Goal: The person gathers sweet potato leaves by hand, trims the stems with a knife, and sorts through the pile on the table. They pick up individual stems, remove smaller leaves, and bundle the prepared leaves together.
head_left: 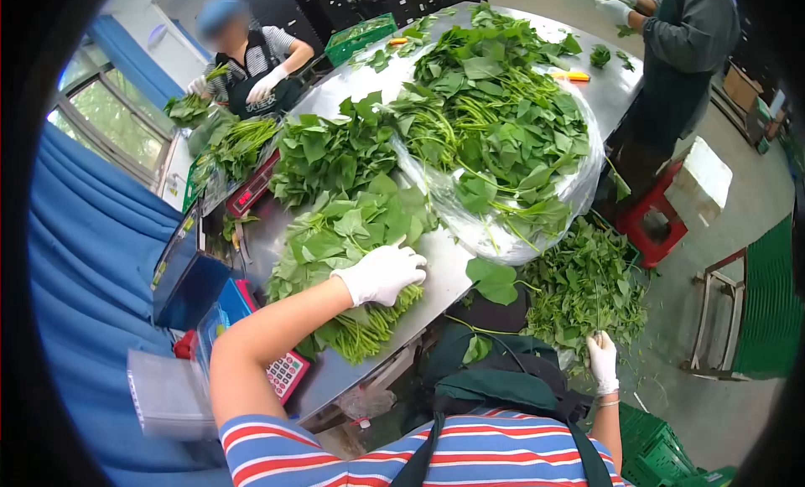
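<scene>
My left hand, in a white glove, rests on a bunch of leafy greens at the near edge of the metal table. Its fingers curl over the side of the bunch, just above the cut stems. Low on the right, my right hand, also gloved, has its fingers closed beside a heap of greens below table height. Something thin may be in them, too small to name. A large pile of greens lies on clear plastic farther up the table.
A red-display scale and a pink-edged keypad stand at left. A red stool bearing a white foam block is at right, with green crates below. Two co-workers, one far left, one far right, stand at the table.
</scene>
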